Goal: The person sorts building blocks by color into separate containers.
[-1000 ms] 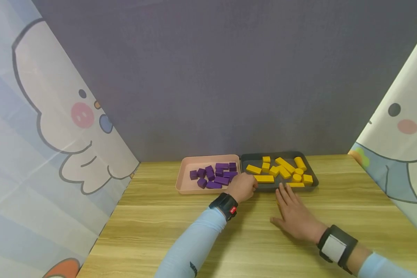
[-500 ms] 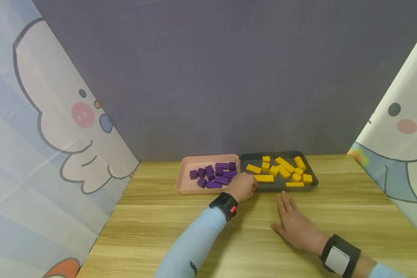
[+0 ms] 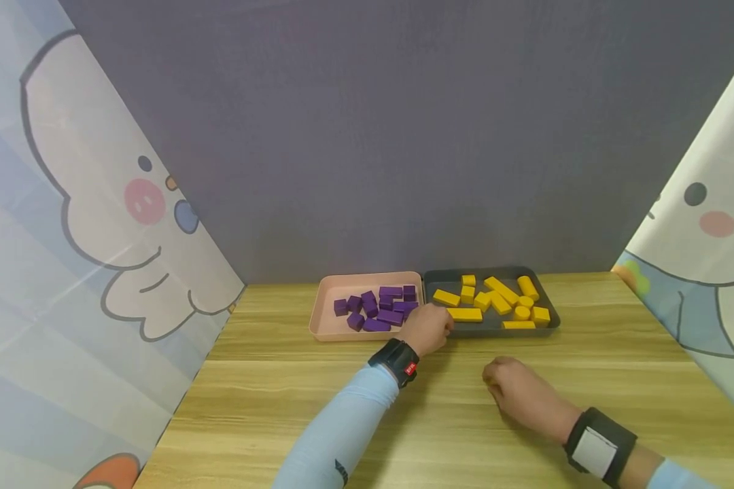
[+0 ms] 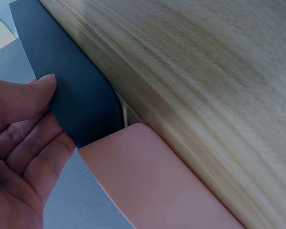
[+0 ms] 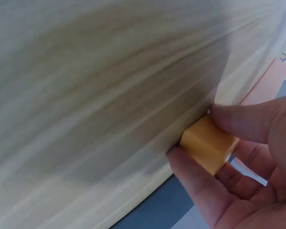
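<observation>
My left hand grips the near left corner of a dark grey tray. In the left wrist view the thumb lies on the outside of the tray's wall, with the other fingers behind the rim. My right hand is at the tabletop in front of that tray, fingers bent. The right wrist view shows it pinching a small yellow block between thumb and fingertips, close at the wood. This block is hidden under the hand in the head view. Several yellow blocks lie inside the grey tray.
A pink tray adjoins the grey tray on the left and holds several purple blocks. Both stand toward the back of the wooden table, before a grey panel. Cartoon-printed cloths hang at both sides.
My right hand has drawn back from the grey tray's front edge, and its straight fingers have bent round the yellow block. The left hand keeps its grip on the tray.
</observation>
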Action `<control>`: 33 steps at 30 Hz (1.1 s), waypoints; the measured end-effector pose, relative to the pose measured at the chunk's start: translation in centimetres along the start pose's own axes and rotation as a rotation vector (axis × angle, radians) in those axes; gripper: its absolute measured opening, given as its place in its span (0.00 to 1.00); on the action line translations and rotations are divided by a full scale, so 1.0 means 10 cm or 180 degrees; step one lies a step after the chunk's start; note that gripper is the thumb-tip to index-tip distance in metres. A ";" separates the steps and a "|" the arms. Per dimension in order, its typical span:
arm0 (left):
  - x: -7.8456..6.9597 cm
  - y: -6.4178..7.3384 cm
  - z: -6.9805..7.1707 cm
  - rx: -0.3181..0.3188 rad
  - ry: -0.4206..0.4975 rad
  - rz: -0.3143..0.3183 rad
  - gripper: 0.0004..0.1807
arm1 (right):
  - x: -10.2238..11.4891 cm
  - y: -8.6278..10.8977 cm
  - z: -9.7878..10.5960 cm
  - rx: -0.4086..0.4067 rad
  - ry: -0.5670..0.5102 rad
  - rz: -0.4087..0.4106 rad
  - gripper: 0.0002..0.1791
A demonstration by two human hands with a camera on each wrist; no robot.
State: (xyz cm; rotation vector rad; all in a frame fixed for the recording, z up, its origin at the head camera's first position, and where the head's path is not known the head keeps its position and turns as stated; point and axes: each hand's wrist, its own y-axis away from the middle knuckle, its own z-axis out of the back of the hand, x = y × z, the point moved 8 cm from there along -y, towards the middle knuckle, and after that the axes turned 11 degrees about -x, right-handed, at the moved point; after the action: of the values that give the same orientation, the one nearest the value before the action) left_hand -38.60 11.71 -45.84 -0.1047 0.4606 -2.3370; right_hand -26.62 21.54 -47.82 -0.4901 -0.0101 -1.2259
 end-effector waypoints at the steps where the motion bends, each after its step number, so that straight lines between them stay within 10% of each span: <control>1: 0.01 0.00 0.00 0.0001 0.0003 0.0010 0.06 | 0.00 -0.01 0.00 0.0056 -0.0022 -0.0036 0.09; 7: 0.03 0.00 -0.02 0.0012 0.0035 0.0059 0.07 | -0.07 -0.10 0.02 0.0329 -0.0158 -0.0299 0.08; 24: 0.04 -0.01 0.00 -0.0011 0.0051 0.0038 0.06 | -0.38 -0.93 0.71 -0.0151 0.0111 -0.0284 0.10; 33: 0.01 -0.02 -0.03 -0.0039 -0.0049 -0.0038 0.06 | -0.76 -1.11 0.48 0.0015 0.0115 -0.0511 0.14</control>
State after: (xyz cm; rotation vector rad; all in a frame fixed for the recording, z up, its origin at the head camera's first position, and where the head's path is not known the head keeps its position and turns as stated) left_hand -38.87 11.83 -46.08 -0.1316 0.4679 -2.3436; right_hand -38.07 27.31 -41.63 -0.4699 -0.0218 -1.3914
